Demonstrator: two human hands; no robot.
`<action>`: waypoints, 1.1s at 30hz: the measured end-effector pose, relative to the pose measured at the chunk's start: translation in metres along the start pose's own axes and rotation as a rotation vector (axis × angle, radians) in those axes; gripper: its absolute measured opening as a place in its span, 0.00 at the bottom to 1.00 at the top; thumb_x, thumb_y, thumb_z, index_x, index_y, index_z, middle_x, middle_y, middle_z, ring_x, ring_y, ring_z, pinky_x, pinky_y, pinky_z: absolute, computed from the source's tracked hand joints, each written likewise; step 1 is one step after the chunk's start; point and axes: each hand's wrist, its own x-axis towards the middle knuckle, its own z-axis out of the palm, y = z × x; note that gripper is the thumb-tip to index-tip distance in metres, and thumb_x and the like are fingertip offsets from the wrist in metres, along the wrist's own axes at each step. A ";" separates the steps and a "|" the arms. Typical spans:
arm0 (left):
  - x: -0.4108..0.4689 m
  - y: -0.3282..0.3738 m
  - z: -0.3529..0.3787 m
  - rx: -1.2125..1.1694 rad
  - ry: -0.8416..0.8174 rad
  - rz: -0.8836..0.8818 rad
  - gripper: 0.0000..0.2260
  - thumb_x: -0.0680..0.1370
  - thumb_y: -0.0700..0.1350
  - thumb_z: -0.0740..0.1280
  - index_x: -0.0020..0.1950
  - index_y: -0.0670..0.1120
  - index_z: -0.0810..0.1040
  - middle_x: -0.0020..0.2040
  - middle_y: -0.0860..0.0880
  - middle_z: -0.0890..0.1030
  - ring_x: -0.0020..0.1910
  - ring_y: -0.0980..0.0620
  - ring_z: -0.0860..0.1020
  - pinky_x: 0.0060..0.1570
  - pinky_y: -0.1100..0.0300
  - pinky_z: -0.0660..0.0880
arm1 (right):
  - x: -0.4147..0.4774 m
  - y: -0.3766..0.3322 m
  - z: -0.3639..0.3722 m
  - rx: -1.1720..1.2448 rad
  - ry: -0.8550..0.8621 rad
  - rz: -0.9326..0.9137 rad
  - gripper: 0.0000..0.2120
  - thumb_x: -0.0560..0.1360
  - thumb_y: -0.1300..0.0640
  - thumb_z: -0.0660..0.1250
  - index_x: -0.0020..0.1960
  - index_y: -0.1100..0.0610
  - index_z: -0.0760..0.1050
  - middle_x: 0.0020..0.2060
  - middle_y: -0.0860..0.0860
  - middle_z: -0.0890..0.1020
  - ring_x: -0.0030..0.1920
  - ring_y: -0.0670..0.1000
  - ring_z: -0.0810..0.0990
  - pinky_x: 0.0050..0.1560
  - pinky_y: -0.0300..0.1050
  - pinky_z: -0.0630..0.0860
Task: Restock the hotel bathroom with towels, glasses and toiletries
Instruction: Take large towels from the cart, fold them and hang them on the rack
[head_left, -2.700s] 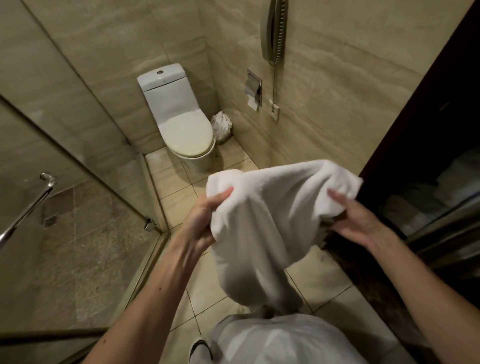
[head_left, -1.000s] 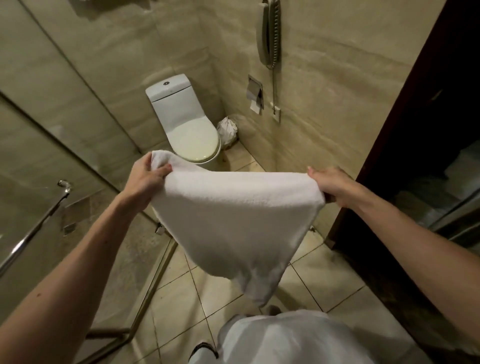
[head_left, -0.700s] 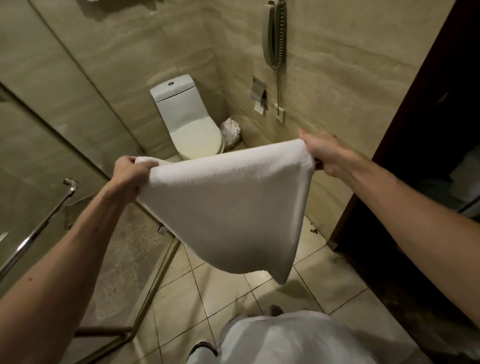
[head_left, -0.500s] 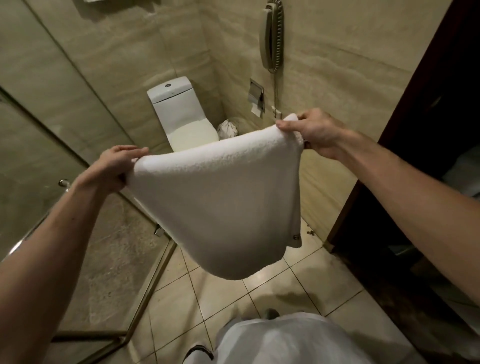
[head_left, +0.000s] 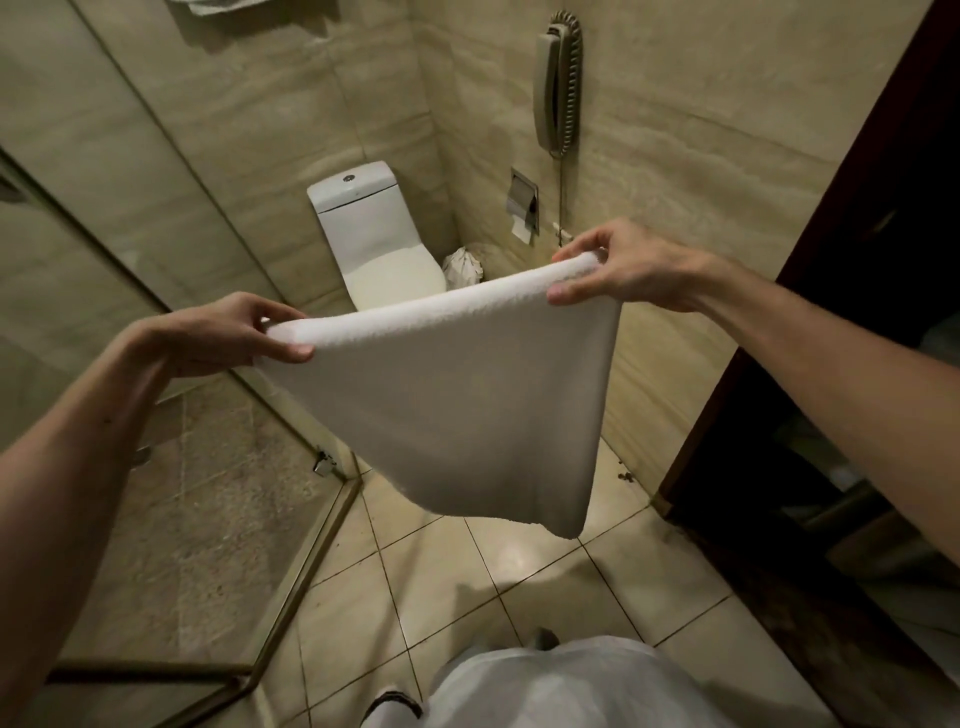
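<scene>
The front of the toilet (head_left: 374, 244) and the lower part of the lined bin (head_left: 462, 264) are hidden by the towel (head_left: 457, 395). A pale cloth (head_left: 208, 6) is cut off by the top edge, a shoe (head_left: 395, 702) by the bottom edge. Shapes within the dark doorway (head_left: 831, 415) cannot be made out.

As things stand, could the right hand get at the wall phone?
Probably not right away: the right hand pinches a corner of the white towel, so its grip is taken. Nothing stands between it and the wall phone, higher up the wall.
</scene>
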 end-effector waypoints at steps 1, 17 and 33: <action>0.001 0.001 0.004 0.070 0.029 0.016 0.21 0.62 0.51 0.79 0.53 0.46 0.84 0.44 0.51 0.87 0.44 0.54 0.83 0.39 0.68 0.79 | 0.002 0.001 0.001 -0.116 0.018 -0.011 0.18 0.67 0.56 0.79 0.55 0.56 0.81 0.46 0.48 0.82 0.47 0.45 0.81 0.43 0.34 0.75; 0.022 -0.003 0.033 0.573 0.516 0.324 0.15 0.74 0.53 0.74 0.46 0.40 0.85 0.33 0.41 0.77 0.34 0.44 0.75 0.35 0.54 0.67 | 0.019 0.015 -0.015 -0.921 0.227 -0.140 0.19 0.79 0.45 0.63 0.56 0.59 0.79 0.49 0.57 0.76 0.50 0.58 0.76 0.44 0.47 0.67; 0.042 -0.009 -0.038 0.588 0.754 0.415 0.26 0.74 0.67 0.59 0.33 0.45 0.66 0.26 0.51 0.65 0.28 0.45 0.70 0.29 0.53 0.64 | 0.156 -0.028 -0.038 -1.004 0.221 -0.217 0.16 0.80 0.44 0.59 0.53 0.58 0.71 0.49 0.67 0.79 0.48 0.66 0.78 0.40 0.51 0.66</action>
